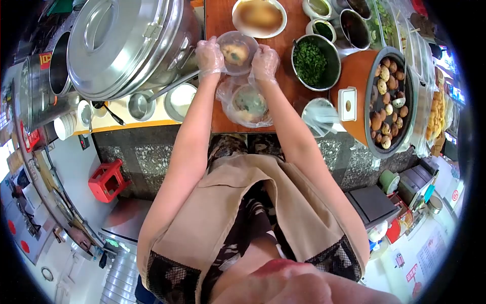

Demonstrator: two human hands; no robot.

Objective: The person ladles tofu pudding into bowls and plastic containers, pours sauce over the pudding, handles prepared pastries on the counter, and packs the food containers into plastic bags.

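Note:
Both my hands wear clear plastic gloves. Between them is a round translucent container (236,52) with pale brown food inside. My left hand (210,57) grips its left side, and my right hand (265,62) holds the right side, fingers bent against the rim. Just below, nearer my body, a second container in a clear plastic bag (249,104) rests on the brown wooden board (228,125); its contents look pale and greenish. Beyond my hands stands a white bowl (259,18) of brown liquid.
A large lidded steel pot (119,43) stands left, a ladle (172,85) beside it. On the right are a steel pot of chopped greens (315,62), a holder of plastic bags (320,117) and an orange pot of eggs and mushroom-like pieces (352,71). A red stool (108,181) is lower left.

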